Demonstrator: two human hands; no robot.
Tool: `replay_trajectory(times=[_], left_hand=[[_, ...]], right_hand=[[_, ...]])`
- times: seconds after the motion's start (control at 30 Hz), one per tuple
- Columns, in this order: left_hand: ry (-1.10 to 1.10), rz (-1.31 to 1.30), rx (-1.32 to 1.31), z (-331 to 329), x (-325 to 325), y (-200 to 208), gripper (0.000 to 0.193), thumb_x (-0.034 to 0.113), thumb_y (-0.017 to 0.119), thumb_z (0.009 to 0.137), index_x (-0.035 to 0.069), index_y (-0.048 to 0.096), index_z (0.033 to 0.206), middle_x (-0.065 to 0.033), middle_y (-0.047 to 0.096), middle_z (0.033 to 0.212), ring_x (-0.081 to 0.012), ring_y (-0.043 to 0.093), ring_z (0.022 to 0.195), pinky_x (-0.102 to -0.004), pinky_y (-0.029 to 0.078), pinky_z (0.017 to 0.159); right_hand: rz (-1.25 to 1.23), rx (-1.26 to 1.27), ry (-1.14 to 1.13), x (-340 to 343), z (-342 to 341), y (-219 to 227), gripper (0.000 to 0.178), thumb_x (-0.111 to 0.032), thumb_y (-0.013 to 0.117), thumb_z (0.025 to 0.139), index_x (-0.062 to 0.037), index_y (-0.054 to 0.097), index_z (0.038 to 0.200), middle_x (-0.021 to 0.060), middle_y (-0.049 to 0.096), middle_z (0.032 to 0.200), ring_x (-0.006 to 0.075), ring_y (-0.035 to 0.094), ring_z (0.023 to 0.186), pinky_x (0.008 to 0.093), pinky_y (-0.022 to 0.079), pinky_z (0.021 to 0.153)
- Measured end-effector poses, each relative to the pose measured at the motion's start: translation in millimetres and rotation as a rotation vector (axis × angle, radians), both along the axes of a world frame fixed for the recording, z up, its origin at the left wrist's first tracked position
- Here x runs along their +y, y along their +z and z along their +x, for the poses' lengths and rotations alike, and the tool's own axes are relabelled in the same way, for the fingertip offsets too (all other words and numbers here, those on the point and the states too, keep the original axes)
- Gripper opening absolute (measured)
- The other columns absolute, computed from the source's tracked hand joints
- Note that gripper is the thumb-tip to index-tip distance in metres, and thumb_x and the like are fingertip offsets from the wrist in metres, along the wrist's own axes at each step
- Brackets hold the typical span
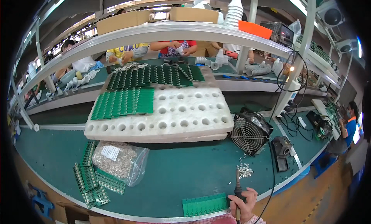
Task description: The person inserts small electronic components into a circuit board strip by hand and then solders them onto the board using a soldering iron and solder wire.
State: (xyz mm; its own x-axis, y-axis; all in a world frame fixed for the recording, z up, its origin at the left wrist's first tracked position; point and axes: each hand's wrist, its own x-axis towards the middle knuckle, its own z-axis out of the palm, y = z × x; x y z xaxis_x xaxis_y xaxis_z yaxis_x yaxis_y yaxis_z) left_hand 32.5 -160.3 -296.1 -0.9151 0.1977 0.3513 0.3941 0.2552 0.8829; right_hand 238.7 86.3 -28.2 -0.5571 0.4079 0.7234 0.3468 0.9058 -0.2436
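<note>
My right hand (247,202) is closed round the dark handle of a soldering iron (238,187) at the lower right, near the bench's front edge. The iron's tip points away from me, toward a small heap of shiny metal pieces (244,170). Just left of the hand, a green circuit board panel (205,205) lies flat along the edge. A strip of pink sleeve shows at the bottom, but I do not see my left hand.
White foam blocks (174,132) carry stacked green circuit boards (123,102). Left of centre lie a bag of small parts (116,158) and several populated boards (89,177). A round fan (250,135) and soldering iron stand (282,152) are at right. A cable hangs beside my hand; people work beyond the shelf.
</note>
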Motion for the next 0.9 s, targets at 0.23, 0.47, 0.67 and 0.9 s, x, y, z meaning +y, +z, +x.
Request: replay_trajectory(times=[0.23, 0.47, 0.67, 0.9], left_hand=[[0.1, 0.045, 0.055, -29.0, -26.6, 13.2, 0.037, 0.032, 0.046, 0.099, -0.002, 0.055, 0.108, -0.0169, 0.059, 0.104, -0.0259, 0.057, 0.09, -0.0356, 0.048, 0.086], [0.222, -0.022, 0.064, -22.5, -107.5, 44.0, 0.036, 0.03, 0.046, 0.1, -0.003, 0.058, 0.105, -0.0158, 0.059, 0.104, -0.0247, 0.056, 0.09, -0.0345, 0.048, 0.086], [0.017, 0.086, 0.486, 52.6, -70.7, 253.5, 0.026, 0.024, 0.049, 0.093, 0.001, 0.049, 0.08, -0.0108, 0.051, 0.091, -0.0247, 0.053, 0.088, -0.0343, 0.042, 0.08], [-0.915, -0.496, 0.739, 90.5, 72.1, 306.6, 0.022, 0.027, 0.073, 0.072, 0.013, 0.057, 0.076, -0.0023, 0.057, 0.091, -0.02, 0.058, 0.091, -0.0369, 0.041, 0.076]], right_hand=[[-0.038, 0.02, 0.026, -5.3, 3.8, 4.8, 0.023, -0.019, 0.074, 0.071, -0.0213, 0.074, 0.094, 0.0041, 0.046, 0.085, 0.021, 0.053, 0.083, 0.0462, 0.042, 0.091], [-0.184, 0.082, 0.116, -1.4, 17.7, 14.7, 0.027, -0.013, 0.076, 0.068, -0.0182, 0.074, 0.094, 0.0053, 0.048, 0.086, 0.0234, 0.054, 0.084, 0.0481, 0.046, 0.088], [-0.27, 0.021, 0.212, -17.5, 32.5, 31.7, 0.028, -0.013, 0.078, 0.069, -0.0187, 0.075, 0.096, 0.0039, 0.052, 0.086, 0.0222, 0.054, 0.086, 0.0481, 0.046, 0.09], [-0.148, -0.09, 0.289, -32.7, 48.8, 47.8, 0.04, -0.016, 0.08, 0.062, -0.0247, 0.075, 0.101, 0.0001, 0.053, 0.091, 0.0192, 0.053, 0.088, 0.0444, 0.047, 0.09]])
